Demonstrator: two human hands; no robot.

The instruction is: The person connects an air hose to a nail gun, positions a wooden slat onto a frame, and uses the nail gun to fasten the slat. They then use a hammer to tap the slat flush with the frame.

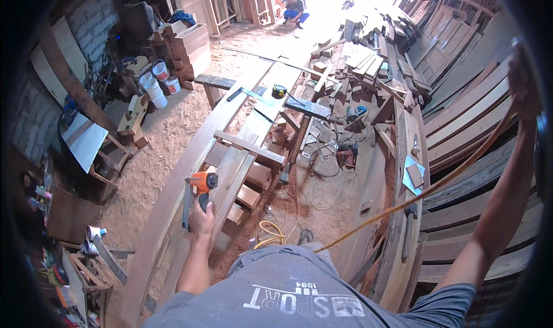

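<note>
My left hand (201, 217) is wrapped round the black handle of an orange and black nail gun (203, 181). It holds the tool over long wooden boards (233, 166) that lie on a low bench. Raised at the far right, my right hand (524, 91) grips a yellow air hose (415, 198); its fingers are blurred near the picture's rim. A small metallic end shows just above that hand. From there the hose slants down across my front, and a loop of it lies by my feet.
A tape measure (279, 90) and a square (259, 96) lie farther along the boards. Scrap wood (360, 57) is heaped behind, near a power tool (356, 113). Planks (461, 138) lean at right. White buckets (152, 89) stand at left. A person (295, 11) crouches far back.
</note>
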